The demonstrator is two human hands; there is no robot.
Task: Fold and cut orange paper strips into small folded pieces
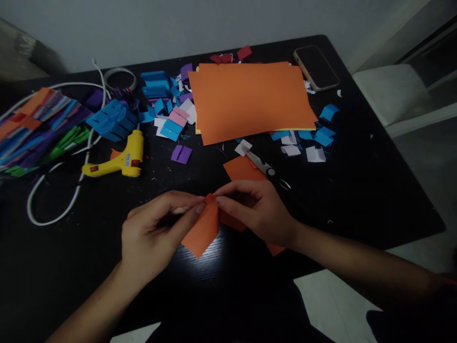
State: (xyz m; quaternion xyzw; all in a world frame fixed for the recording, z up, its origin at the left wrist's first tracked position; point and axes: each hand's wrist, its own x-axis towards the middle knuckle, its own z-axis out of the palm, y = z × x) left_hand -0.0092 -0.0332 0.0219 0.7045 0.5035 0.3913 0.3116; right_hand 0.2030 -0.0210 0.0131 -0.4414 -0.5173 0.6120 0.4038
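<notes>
The person's left hand (153,226) and right hand (262,209) meet above the near part of the table (314,200), each grip pinched on the top of a folded orange paper (202,233). With only that small edge held, uneven pressure could skew the crease. Under and beside the right hand lie loose orange pieces (240,169), which its wrist might shift. The scissors (264,166) rest just beyond; a careless knock could turn them. Farther left, the yellow glue gun (134,152) lies near a looped white cord (53,221) that a sleeve could snag; whether it is hot cannot be told. No container is visible: colored scraps lie loose around the large orange sheet (250,102), a phone (316,66) beside it.
</notes>
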